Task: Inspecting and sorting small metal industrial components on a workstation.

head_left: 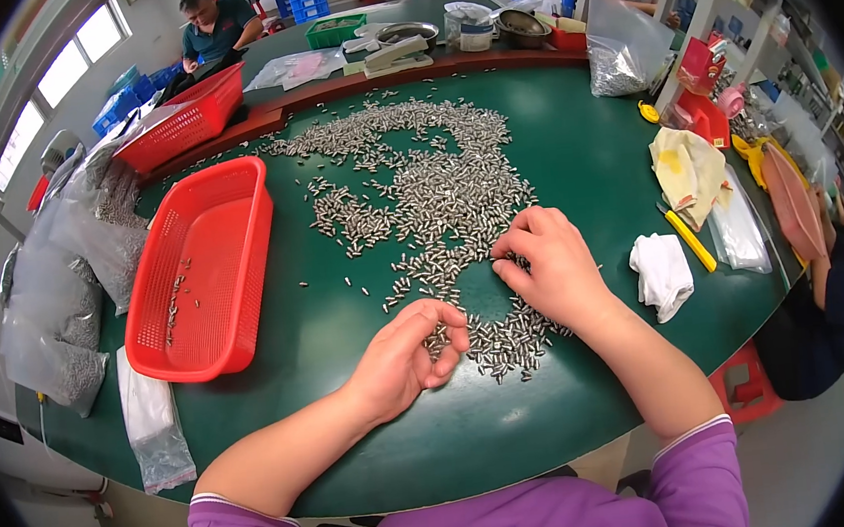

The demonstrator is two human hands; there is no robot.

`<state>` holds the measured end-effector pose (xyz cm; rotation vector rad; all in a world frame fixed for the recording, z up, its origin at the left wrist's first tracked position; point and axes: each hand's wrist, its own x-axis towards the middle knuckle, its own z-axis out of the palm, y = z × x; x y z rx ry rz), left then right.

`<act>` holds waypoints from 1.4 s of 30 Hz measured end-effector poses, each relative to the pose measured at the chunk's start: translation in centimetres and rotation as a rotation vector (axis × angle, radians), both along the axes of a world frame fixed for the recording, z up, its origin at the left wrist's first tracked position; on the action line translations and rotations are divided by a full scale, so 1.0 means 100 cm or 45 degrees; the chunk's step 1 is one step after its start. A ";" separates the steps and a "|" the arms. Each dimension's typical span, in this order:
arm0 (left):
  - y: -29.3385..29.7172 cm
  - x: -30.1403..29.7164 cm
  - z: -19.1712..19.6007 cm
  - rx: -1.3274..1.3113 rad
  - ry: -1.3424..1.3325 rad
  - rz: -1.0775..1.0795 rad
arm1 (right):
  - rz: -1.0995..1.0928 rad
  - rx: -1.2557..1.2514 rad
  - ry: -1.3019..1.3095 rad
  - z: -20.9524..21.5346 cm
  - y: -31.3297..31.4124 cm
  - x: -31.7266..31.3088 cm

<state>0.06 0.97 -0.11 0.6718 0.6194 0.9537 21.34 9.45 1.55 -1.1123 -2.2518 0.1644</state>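
A broad heap of small silvery metal pins [461, 190] spreads over the green table. Near its front end, my left hand [405, 360] rests with fingers loosely bent and apart from the thumb. Some pins show in that gap, and I see none gripped. My right hand [547, 263] is at the heap's right edge, thumb and fingers drawn together low over the table. Whatever its fingertips may hold is too small or hidden to make out. A smaller cluster of pins [505, 347] lies between and in front of my hands.
Left stands a red perforated basket [254, 268] with a few pieces inside. Beyond it are clear bags of metal parts [69, 304]. On the right lie a white cloth [662, 276], a yellow cutter [691, 240] and a cream glove [687, 175]. Other people sit around.
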 end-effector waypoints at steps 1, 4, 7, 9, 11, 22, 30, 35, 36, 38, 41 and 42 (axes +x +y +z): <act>0.000 0.000 0.000 0.000 -0.001 -0.001 | -0.004 -0.007 -0.017 0.000 -0.001 -0.001; 0.000 0.000 0.000 0.002 0.030 -0.002 | 0.026 0.015 -0.076 -0.001 -0.002 -0.005; 0.000 0.000 0.000 -0.001 0.027 -0.002 | 0.115 0.138 -0.061 0.000 -0.004 -0.007; 0.000 0.000 0.000 -0.012 -0.003 0.004 | 0.203 0.092 0.020 0.004 -0.007 -0.010; 0.000 -0.001 -0.002 -0.001 0.010 0.005 | 0.343 0.019 0.138 0.003 -0.012 -0.014; 0.000 0.001 -0.002 -0.029 0.022 0.012 | 0.504 -0.157 0.356 0.008 -0.028 -0.021; 0.000 0.001 -0.003 -0.027 0.012 -0.010 | 0.555 -0.104 0.372 0.008 -0.027 -0.020; 0.000 0.002 -0.002 -0.007 0.064 -0.036 | 0.641 0.095 0.343 0.007 -0.026 -0.022; 0.000 0.002 -0.002 -0.012 0.087 -0.040 | 0.642 0.095 0.343 0.007 -0.026 -0.021; 0.000 0.002 -0.003 -0.012 0.065 -0.038 | 0.606 0.078 0.301 0.010 -0.026 -0.020; 0.001 0.002 -0.001 -0.024 0.047 -0.026 | 0.403 0.169 0.278 0.011 -0.018 -0.014; 0.000 0.002 0.000 -0.033 0.052 -0.014 | 0.337 0.188 0.278 0.012 -0.014 -0.012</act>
